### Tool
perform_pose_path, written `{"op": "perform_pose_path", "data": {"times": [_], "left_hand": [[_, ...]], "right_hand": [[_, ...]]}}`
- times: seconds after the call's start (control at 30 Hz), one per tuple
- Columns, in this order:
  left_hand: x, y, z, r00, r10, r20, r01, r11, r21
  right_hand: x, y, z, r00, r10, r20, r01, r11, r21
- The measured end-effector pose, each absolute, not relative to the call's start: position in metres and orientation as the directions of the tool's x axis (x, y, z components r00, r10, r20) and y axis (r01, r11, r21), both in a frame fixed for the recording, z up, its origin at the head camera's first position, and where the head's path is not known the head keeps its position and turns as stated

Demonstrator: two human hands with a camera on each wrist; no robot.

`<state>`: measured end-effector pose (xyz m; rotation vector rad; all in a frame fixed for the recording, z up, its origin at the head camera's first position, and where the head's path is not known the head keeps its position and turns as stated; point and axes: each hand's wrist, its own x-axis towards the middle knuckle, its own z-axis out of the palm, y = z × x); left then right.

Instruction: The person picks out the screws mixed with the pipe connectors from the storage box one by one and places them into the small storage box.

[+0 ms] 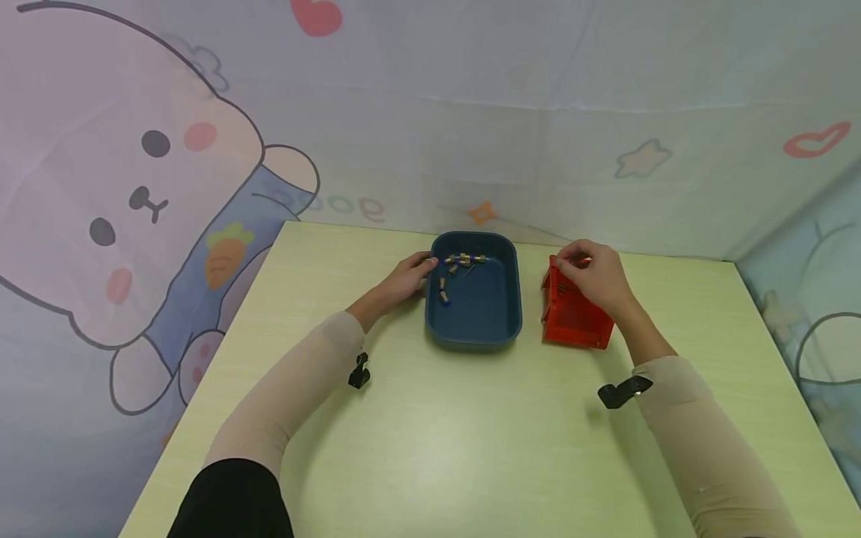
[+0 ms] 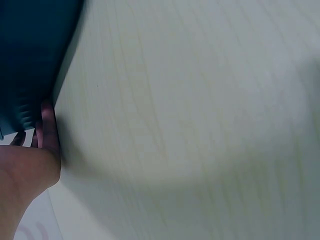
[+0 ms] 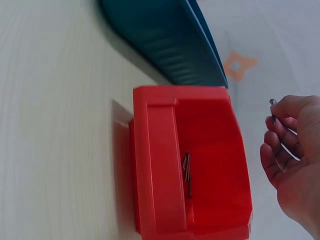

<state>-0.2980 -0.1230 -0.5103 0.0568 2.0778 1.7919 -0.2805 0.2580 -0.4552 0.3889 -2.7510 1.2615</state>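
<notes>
My left hand [image 1: 409,276] holds the left edge of a dark blue tray [image 1: 474,340], thumb at the rim and fingers against the outer wall. Several brass fittings [image 1: 464,261] with blue ends lie in the tray, with a thin metal piece beside them. Between thumb and forefinger, my right hand [image 3: 300,150] pinches a small screw [image 3: 273,111], head upward; its thread is too small to make out. That hand is above the back of a red bin [image 3: 160,165]. Inside the bin lie several thin screws [image 3: 187,175].
The tray and bin stand side by side near the back of the light wooden table [image 1: 430,433], with a narrow gap between them. Behind the table hangs a printed cloth [image 1: 572,112]. A small black device [image 1: 625,391] is at the right wrist.
</notes>
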Motion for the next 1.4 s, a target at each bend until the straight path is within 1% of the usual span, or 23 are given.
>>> {"op": "perform_pose_path", "data": {"times": [0.2,0.4,0.63,1.4], "left_hand": [[-0.299,-0.123,-0.51,-0.922,0.283,-0.266,-0.224,0.173,0.959],[-0.299,-0.121,-0.511,-0.918,0.289,-0.271,-0.228,0.174,0.958],[-0.297,-0.121,-0.51,-0.916,0.289,-0.277,-0.23,0.187,0.955],[-0.297,-0.122,-0.51,-0.921,0.284,-0.269,-0.229,0.166,0.959]], "right_hand": [[-0.286,0.267,-0.454,-0.96,-0.198,0.198,-0.28,0.649,-0.707],[-0.29,0.277,-0.458,-0.966,-0.164,0.198,-0.257,0.658,-0.708],[-0.289,0.284,-0.46,-0.971,-0.153,0.181,-0.237,0.67,-0.703],[-0.294,0.287,-0.474,-0.98,-0.114,0.161,-0.195,0.7,-0.687]]}}
